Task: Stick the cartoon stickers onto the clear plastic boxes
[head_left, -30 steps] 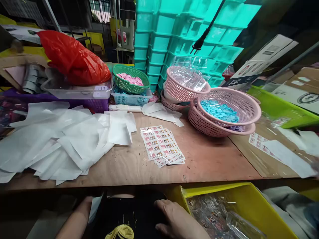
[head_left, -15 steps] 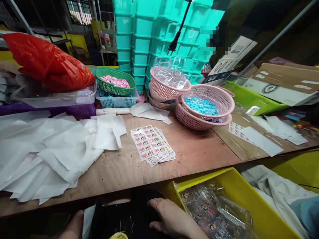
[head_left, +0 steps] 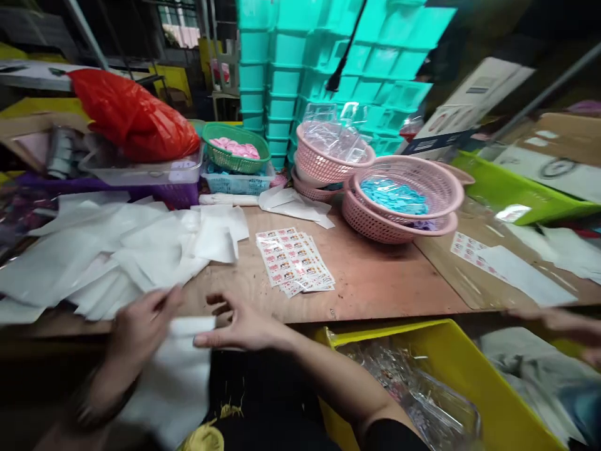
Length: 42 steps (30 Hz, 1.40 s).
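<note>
My left hand (head_left: 143,329) is closed on the upper part of a white paper sheet (head_left: 181,376) that hangs over my lap at the table's front edge. Beside the sheet's top right corner, my right hand (head_left: 237,322) has its fingers apart and holds nothing; its thumb is close to the paper. Overlapping sticker sheets (head_left: 295,260) with small cartoon prints lie on the table in front of me. A loose heap of white sheets (head_left: 117,250) covers the table at the left.
Pink baskets (head_left: 389,228) with blue pieces stand behind the stickers, near a green basket (head_left: 235,164) of pink pieces. A yellow crate (head_left: 460,351) with clear packages is at the lower right. Another person's hand (head_left: 558,322) shows at the right edge.
Both my hands have risen from my lap towards the table edge, and the white sheet has come up in my left hand. The view has shifted. Another person's hand has appeared at the right.
</note>
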Motion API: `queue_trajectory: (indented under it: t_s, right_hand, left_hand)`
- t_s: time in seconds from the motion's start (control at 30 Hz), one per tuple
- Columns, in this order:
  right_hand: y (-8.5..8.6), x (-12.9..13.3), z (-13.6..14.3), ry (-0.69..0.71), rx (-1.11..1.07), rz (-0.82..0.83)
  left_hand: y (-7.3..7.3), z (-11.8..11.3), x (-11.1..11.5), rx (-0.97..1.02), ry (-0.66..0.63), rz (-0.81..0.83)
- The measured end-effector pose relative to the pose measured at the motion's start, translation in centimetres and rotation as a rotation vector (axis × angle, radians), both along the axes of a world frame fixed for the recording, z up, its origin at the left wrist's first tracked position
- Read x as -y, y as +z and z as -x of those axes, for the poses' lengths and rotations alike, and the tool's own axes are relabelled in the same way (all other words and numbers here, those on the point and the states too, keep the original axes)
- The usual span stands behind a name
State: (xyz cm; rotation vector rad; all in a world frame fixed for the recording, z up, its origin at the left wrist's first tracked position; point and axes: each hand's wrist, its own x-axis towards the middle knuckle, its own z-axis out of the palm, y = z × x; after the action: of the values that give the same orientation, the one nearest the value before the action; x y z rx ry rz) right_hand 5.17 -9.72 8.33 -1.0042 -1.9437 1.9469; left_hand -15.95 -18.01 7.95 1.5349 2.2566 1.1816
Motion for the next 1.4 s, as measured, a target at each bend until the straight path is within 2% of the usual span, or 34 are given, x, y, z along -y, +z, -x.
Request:
queue_trajectory:
  t_s: [0.07, 0.1, 0.17, 0.3, 0.37, 0.43, 0.53, 0.6, 0.67, 0.73, 0.83, 0.9, 1.03, 1.07, 1.2, 1.23, 1.3, 1.37, 1.4]
  right_hand:
    - [0.9, -0.9, -0.5, -0.073, -0.059, -0.051]
    - [1.2, -1.5, -1.3, -0.129, -0.089, -0.051]
    - [1.5, -2.8, -3.9, -0.264, -0.15, -0.03]
    - [0.9, -3.9, -9.1, -0.534, -0.223, -0.071]
    - [0.0, -3.7, -10.7, -0.594, -0.212, -0.068]
    - [-0.8, -3.8, -11.8, -0.584, -0.174, -0.051]
    - [-0.6, -4.5, -14.0, -0.442, -0.073, -0.106]
    - [0.5, -4.9, -15.2, -0.405, -0.025, -0.26]
    - [1.9, -5.0, -15.2, -0.44, -0.003, -0.456]
    - [2.7, -4.8, -13.9, -0.436, 0.05, -0.563]
    - [2.4, -4.8, -10.8, -0.364, 0.141, -0.5]
    - [1.6, -5.2, -9.4, -0.377, 0.094, -0.43]
    - [-0.2, -6.3, -8.7, -0.411, 0.004, -0.372]
    - [-0.5, -6.3, -8.7, -0.433, 0.017, -0.438]
    - [-1.2, -5.5, -8.6, -0.475, 0.096, -0.966]
    - [-1.1, -5.6, -8.6, -0.482, 0.088, -1.048]
    - [0.0, -7.0, -8.8, -0.616, -0.001, -1.101]
    - [2.1, -10.8, -9.6, -0.924, -0.151, -1.071]
    - [3.5, -13.4, -10.3, -1.07, -0.216, -1.038]
  left_hand:
    - [2.0, -3.6, -3.4, 0.072, -0.049, -0.109]
    - [2.5, -4.9, -5.0, 0.127, -0.088, -0.16]
    - [2.5, -6.7, -7.7, 0.312, -0.276, -0.117]
    - [0.5, -7.8, -9.8, 0.884, -0.535, 0.039]
    - [-1.0, -8.3, -10.1, 1.139, -0.578, 0.116]
    - [-2.2, -9.0, -10.2, 1.272, -0.558, 0.15]
    - [-3.3, -9.9, -10.3, 1.236, -0.487, 0.124]
    - [-3.5, -10.4, -10.3, 1.147, -0.473, 0.108]
    - [-3.5, -10.7, -10.3, 1.062, -0.478, 0.1]
    - [-3.4, -11.1, -10.4, 0.998, -0.492, 0.082]
    - [-3.4, -11.5, -10.2, 0.948, -0.502, 0.032]
    - [-3.3, -11.6, -10.0, 0.964, -0.506, 0.031]
    - [-3.5, -11.3, -9.7, 1.119, -0.562, 0.167]
    - [-3.6, -11.2, -9.8, 1.149, -0.568, 0.199]
    - [-4.3, -11.0, -10.7, 1.188, -0.533, 0.229]
    - [-4.3, -10.7, -10.9, 1.181, -0.526, 0.243]
    - [-4.0, -9.3, -11.5, 1.143, -0.5, 0.297]
    - [-3.3, -6.6, -12.1, 1.056, -0.403, 0.3]
    - [-2.8, -4.8, -12.4, 0.993, -0.305, 0.225]
